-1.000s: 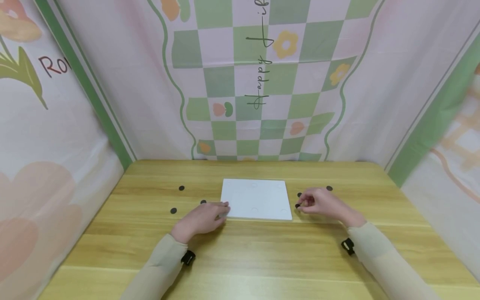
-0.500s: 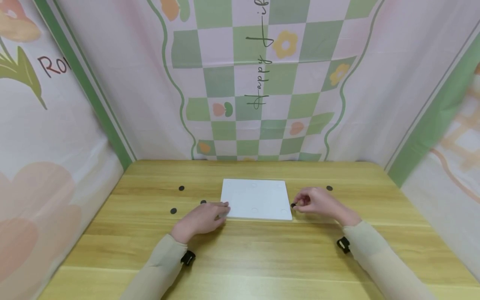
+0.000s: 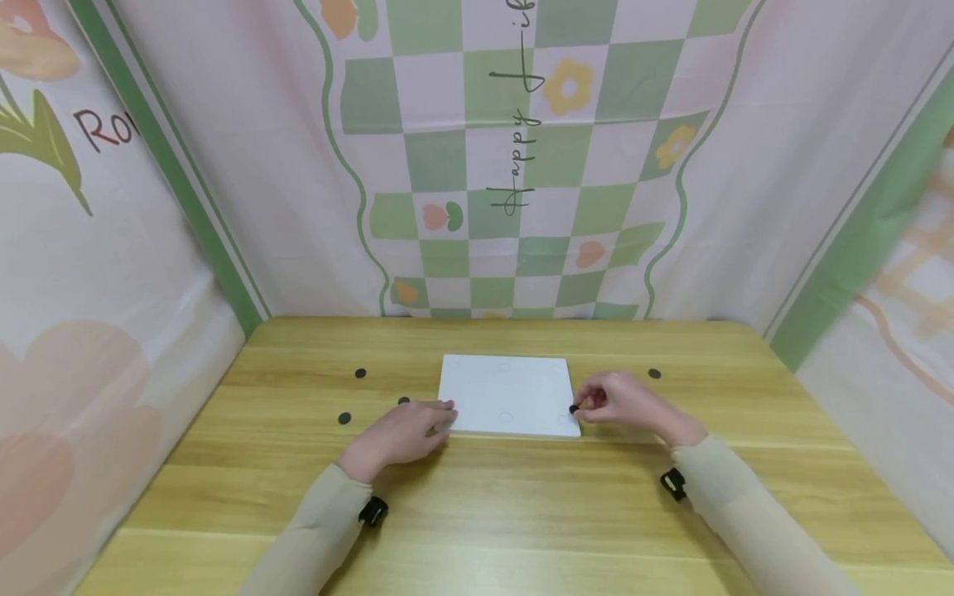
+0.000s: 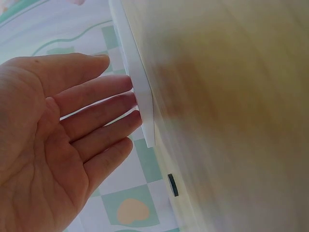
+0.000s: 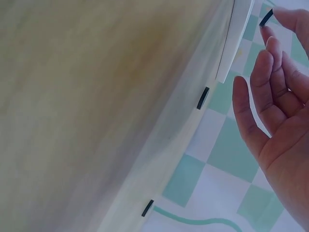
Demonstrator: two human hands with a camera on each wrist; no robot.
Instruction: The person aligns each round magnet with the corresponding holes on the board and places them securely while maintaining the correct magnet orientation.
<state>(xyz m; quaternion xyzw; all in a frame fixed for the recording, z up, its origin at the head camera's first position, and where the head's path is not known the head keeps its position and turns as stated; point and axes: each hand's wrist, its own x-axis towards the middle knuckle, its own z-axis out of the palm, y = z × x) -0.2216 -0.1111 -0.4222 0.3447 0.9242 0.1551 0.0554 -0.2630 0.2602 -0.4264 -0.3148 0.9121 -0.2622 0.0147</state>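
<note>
My left hand [image 3: 398, 434] lies at the left edge of a thin white board [image 3: 495, 393], its fingertips on that edge. In the left wrist view the fingers stretch nearly straight to the board [image 4: 137, 79]. Thumb and index finger of my right hand [image 3: 629, 403] pinch a small black disc [image 3: 574, 409] over the board's right edge, near a faint circle. The right wrist view has this disc [image 5: 266, 18] held edge-on, above the board's surface. Faint round outlines mark the board.
On the wooden table [image 3: 477, 505], black discs lie left of the board: a far one [image 3: 361, 373], a near one [image 3: 344, 418] and one by my left hand [image 3: 404, 401]. Another disc [image 3: 654, 373] lies right. The right wrist view shows two discs on the table, including one [image 5: 203, 98] near the board.
My right hand has moved left with the pinched disc, from the table beside the board to over its right edge. The left hand and board have stayed in place.
</note>
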